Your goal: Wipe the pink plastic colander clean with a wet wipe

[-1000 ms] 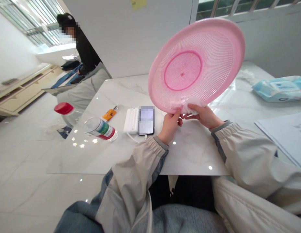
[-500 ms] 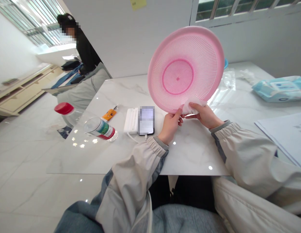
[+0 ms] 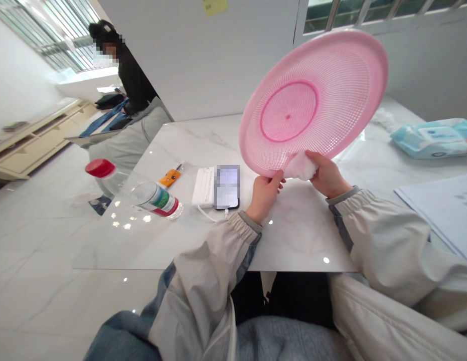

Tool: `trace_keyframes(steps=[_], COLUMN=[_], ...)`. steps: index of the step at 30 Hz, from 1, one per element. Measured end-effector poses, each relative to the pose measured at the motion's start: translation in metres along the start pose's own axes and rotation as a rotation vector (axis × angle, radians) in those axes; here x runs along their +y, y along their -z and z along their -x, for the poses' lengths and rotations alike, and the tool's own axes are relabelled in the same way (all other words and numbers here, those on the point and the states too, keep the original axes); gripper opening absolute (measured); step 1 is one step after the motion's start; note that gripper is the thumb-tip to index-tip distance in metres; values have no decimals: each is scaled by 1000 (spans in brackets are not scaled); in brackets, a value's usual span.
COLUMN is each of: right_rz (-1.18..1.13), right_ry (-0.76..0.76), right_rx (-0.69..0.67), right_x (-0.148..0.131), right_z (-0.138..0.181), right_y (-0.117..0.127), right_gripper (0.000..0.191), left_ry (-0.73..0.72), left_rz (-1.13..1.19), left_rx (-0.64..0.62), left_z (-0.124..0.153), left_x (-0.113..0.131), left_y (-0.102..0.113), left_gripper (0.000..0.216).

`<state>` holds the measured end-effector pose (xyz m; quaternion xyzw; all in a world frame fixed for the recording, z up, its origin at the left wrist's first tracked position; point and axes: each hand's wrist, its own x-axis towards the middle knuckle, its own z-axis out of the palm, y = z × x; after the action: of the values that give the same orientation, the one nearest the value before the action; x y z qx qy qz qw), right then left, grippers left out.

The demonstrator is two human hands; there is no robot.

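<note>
A round pink plastic colander [image 3: 346,90] with a mesh wall is held up, tilted, over the table, its inside facing me. My left hand [image 3: 265,195] grips its lower rim, thumb on the inner side. A white wet wipe [image 3: 301,166] lies bunched over the rim just right of that thumb. My right hand [image 3: 329,175] is closed on the wipe, pressing it against the colander's lower edge. The fingers behind the rim are partly hidden.
On the marble-look table [image 3: 293,235] lie a phone [image 3: 227,186], a white power bank [image 3: 203,188] and an orange object [image 3: 170,178]. A red-capped bottle [image 3: 154,198] stands left. Right are a wipes pack [image 3: 434,138] and papers [image 3: 444,208]. A person [image 3: 131,80] sits beyond.
The colander has turned and swung up to the right, looking larger and more slanted. My right hand has shifted slightly right, and more of the wipe shows. My left hand stays nearly in place.
</note>
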<state>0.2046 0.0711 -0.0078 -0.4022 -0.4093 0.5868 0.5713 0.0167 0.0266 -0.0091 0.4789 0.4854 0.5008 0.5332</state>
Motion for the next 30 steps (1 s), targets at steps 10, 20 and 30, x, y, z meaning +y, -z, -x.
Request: trace_keyframes(steps=[10, 20, 30], right_rz=[-102, -125, -148], right_ry=[11, -42, -30], right_rx=[25, 10, -17], right_x=[8, 12, 1], right_z=[-3, -7, 0], right_y=[0, 7, -3], right_gripper=[30, 26, 38], left_ry=[-37, -28, -48], left_rz=[-15, 24, -19], left_rx=[-67, -213, -303], left_z=[4, 6, 6], left_x=[5, 5, 1], left_y=[-1, -2, -2], left_gripper=[46, 45, 47])
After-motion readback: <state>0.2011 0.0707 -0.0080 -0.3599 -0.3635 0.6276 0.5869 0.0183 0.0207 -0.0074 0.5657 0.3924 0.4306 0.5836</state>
